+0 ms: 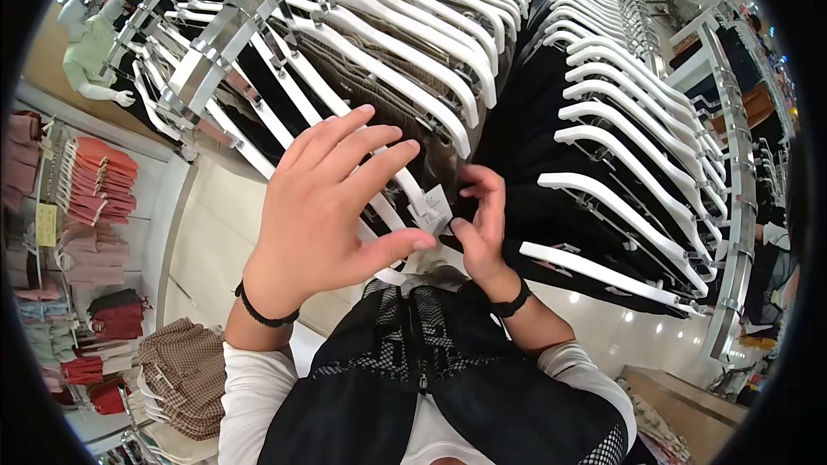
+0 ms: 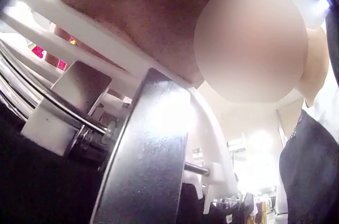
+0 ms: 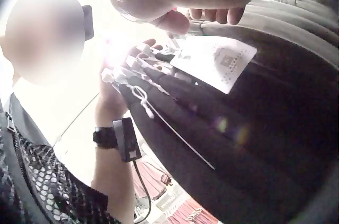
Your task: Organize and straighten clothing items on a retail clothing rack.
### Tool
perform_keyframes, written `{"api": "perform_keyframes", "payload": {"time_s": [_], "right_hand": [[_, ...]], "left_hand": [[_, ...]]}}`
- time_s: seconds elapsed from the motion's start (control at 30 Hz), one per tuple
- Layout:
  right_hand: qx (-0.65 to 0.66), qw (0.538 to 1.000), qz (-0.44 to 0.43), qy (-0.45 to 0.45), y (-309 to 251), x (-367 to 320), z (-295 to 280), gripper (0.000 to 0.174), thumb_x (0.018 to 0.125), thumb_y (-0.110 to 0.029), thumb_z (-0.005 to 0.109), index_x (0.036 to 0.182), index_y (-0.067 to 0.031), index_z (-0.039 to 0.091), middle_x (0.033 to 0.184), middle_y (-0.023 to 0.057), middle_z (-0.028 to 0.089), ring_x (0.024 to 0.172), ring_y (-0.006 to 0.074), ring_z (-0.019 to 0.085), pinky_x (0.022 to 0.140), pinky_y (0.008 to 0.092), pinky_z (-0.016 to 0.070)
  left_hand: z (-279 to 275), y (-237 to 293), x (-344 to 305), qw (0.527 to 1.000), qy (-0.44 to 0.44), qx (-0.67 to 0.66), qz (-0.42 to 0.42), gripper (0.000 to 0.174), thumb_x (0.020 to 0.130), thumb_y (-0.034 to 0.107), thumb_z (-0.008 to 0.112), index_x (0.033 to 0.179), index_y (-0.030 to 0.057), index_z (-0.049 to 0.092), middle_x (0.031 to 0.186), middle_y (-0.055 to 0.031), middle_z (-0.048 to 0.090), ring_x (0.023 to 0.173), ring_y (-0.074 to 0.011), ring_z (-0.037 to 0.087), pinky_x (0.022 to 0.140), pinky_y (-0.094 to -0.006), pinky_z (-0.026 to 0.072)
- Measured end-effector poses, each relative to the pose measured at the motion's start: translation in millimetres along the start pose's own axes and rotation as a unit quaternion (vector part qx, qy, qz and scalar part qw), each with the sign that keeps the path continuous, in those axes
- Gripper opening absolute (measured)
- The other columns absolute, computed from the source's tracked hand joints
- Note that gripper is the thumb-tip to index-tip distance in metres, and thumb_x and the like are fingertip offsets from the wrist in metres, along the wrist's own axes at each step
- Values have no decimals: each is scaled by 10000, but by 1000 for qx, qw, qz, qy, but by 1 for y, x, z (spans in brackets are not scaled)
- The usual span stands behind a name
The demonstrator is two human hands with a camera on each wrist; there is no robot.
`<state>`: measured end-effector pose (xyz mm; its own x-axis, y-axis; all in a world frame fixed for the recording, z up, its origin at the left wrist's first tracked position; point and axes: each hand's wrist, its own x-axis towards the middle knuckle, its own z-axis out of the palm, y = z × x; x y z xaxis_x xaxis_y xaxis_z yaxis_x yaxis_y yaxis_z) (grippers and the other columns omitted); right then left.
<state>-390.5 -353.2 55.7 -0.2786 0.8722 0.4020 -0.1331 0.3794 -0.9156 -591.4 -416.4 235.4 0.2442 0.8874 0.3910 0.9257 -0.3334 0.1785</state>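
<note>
Palm down and fingers spread, my left hand (image 1: 314, 198) lies across the ends of several white hangers (image 1: 392, 60) in the head view. Its thumb reaches toward a white paper tag (image 1: 435, 211). My right hand (image 1: 487, 228) is just right of this tag, with its fingers loosely bent and a gap between thumb and index finger. In the right wrist view the tag (image 3: 217, 62) hangs against dark trousers (image 3: 254, 129), below the right fingertips (image 3: 233, 16). Dark and brown garments (image 1: 379, 103) hang beneath the hangers.
A chrome rack bar (image 1: 207, 56) runs at upper left. Black garments (image 1: 534, 146) on white hangers (image 1: 612, 181) fill the right side, beside another metal rail (image 1: 739, 164). Pink clothes (image 1: 99, 176) hang along the left wall. A pale mannequin (image 1: 90, 47) stands at far left.
</note>
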Motion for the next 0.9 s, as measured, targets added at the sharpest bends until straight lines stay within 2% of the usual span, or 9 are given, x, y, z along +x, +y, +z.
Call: {"api": "perform_keyframes", "payload": {"time_s": [0.07, 0.13, 0.27, 0.47, 0.53, 0.63, 0.73, 0.8, 0.9], "right_hand": [[-33, 999, -10, -2, -7, 9, 4, 721, 727, 45, 559, 1442, 6, 469, 1368, 183, 522, 1246, 315, 533, 1072, 373, 423], [-17, 993, -9, -119, -7, 8, 4, 738, 743, 36, 564, 1472, 9, 448, 1396, 190, 520, 1331, 336, 510, 1127, 393, 396], [25, 975, 6, -220, -16, 8, 4, 695, 712, 49, 529, 1406, 10, 526, 1356, 198, 562, 1288, 336, 570, 1121, 384, 415], [-31, 999, 20, 20, -5, 18, 10, 774, 732, 55, 521, 1499, 4, 427, 1466, 166, 479, 1328, 278, 495, 1089, 380, 413], [-73, 997, -9, -7, -3, 25, 10, 762, 731, 57, 512, 1489, 3, 443, 1448, 166, 501, 1313, 280, 509, 1088, 383, 413], [25, 988, 67, -140, 10, 26, 1, 751, 736, 41, 514, 1483, 4, 451, 1440, 169, 520, 1316, 297, 514, 1103, 400, 405], [-33, 995, 36, -86, 14, 33, -5, 740, 741, 20, 520, 1479, 8, 456, 1415, 172, 540, 1324, 303, 514, 1119, 404, 396], [-28, 995, 36, 91, 6, 40, 11, 701, 763, -48, 519, 1460, 15, 470, 1437, 171, 528, 1367, 259, 466, 1141, 369, 350], [51, 993, 101, -39, 27, 42, 2, 723, 795, -41, 520, 1508, 19, 417, 1510, 200, 478, 1415, 292, 440, 1177, 420, 322]], "left_hand": [[1, -1, 0, 1000, -1, 11, 6, 776, 828, 659, 689, 1344, 79, 681, 1382, -130, 648, 1322, -397, 569, 1064, -490, 432], [3, 0, 1, 1000, 15, 6, 3, 818, 818, 659, 699, 1396, 83, 645, 1432, -130, 617, 1308, -394, 569, 1071, -488, 426], [-7, 6, 10, 1000, -10, 14, 2, 907, 787, 668, 725, 1473, 93, 581, 1512, -129, 559, 1267, -384, 566, 1082, -486, 417], [-2, 2, 8, 999, -21, 30, -1, 887, 772, 669, 740, 1462, 130, 598, 1481, -101, 586, 1276, -381, 550, 1092, -495, 410], [-1, 3, 8, 999, -17, 29, -6, 877, 777, 668, 735, 1461, 135, 601, 1482, -97, 587, 1284, -385, 547, 1094, -500, 405], [-1, 2, 6, 999, -16, 31, -7, 857, 787, 658, 728, 1460, 141, 606, 1483, -93, 589, 1292, -386, 542, 1093, -504, 401], [-1, 1, 5, 999, -16, 27, -5, 847, 790, 645, 728, 1460, 141, 607, 1483, -92, 591, 1295, -384, 541, 1089, -501, 403], [0, 1, 4, 1000, -13, 26, -3, 844, 788, 633, 734, 1461, 138, 606, 1484, -92, 590, 1296, -382, 540, 1089, -500, 404], [0, 1, 2, 1000, -8, 30, -4, 839, 787, 616, 742, 1461, 135, 605, 1485, -94, 588, 1297, -381, 540, 1089, -498, 404]]}}
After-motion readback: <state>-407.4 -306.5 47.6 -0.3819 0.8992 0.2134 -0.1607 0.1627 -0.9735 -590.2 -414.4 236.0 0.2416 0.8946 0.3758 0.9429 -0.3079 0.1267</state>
